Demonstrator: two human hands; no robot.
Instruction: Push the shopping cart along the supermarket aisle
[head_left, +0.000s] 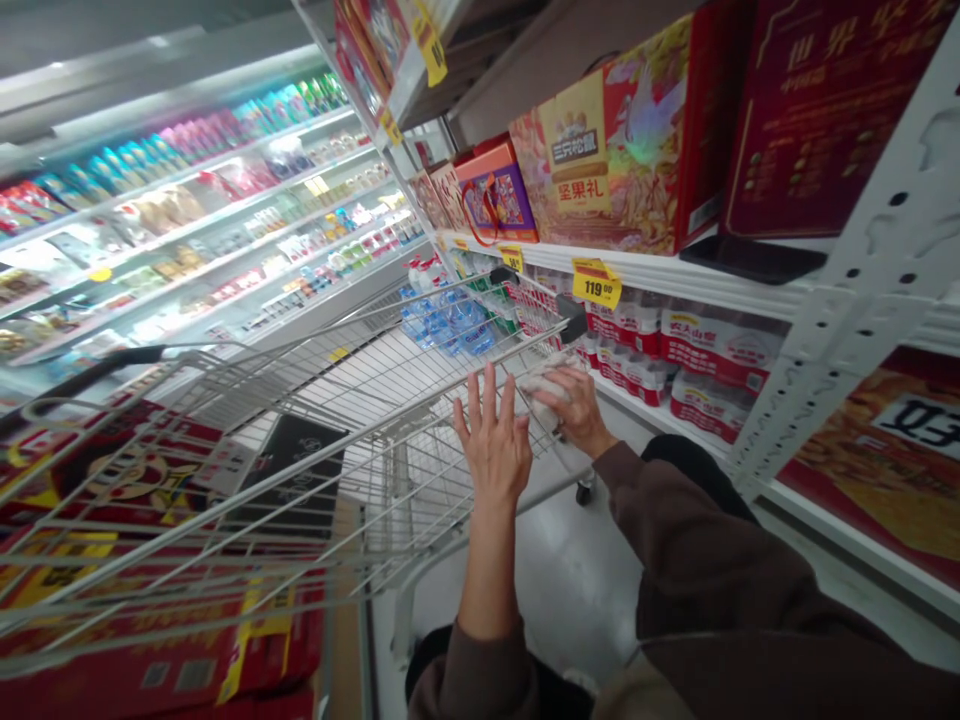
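A wire shopping cart (pixel 360 440) stands tilted across the view, its basket to the left of my hands. My left hand (pixel 495 445) is open over the cart's near side, fingers spread and back facing up; whether it touches the wire cannot be seen. My right hand (pixel 576 408) is closed on a crumpled whitish cloth (pixel 547 380), pressed against the cart's end below a dark plastic corner piece (pixel 571 318). Part of the cloth is hidden under the fingers.
Shelves with gift boxes (pixel 607 150) and packs of red-labelled bottles (pixel 712 350) line the right side. Blue-tinted water bottles (pixel 457 318) stand on the floor beyond the cart. Red boxes (pixel 150 640) are at lower left. A lit display shelf (pixel 187 240) runs behind.
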